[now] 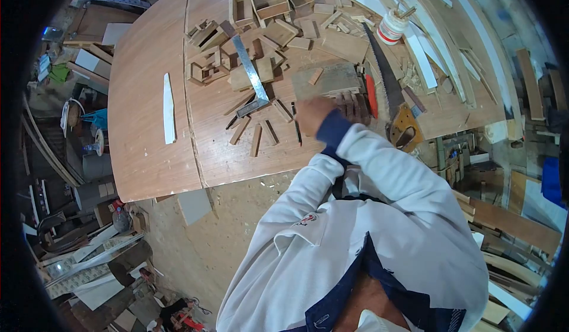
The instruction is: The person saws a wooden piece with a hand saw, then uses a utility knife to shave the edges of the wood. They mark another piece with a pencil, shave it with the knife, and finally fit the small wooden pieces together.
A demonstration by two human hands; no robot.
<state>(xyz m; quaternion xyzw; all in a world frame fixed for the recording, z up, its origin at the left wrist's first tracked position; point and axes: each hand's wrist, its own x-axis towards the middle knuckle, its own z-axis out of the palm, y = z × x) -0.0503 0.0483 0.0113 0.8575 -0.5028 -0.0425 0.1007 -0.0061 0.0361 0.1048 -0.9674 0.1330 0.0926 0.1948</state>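
Note:
My forearms cross over the table, the right one on top. My right hand [314,116] is low over the table beside a dark pencil-like stick [296,123]; its fingers are turned away, so their grip is hidden. My left hand [352,105] lies partly hidden behind the right forearm, fingers stretched side by side at the front edge of a worn wooden board [325,82]. A small wood strip [316,76] rests on that board. Right of the left hand are a red-handled tool [371,95] and a handsaw [386,74]. A metal try square [249,71] lies to the left among small strips.
Small wooden box frames [269,1] and loose blocks cover the table's back. A white tub [392,26] holding sticks stands at the back right, near long white strips [424,53]. A white tapered strip [169,108] lies left of the table seam.

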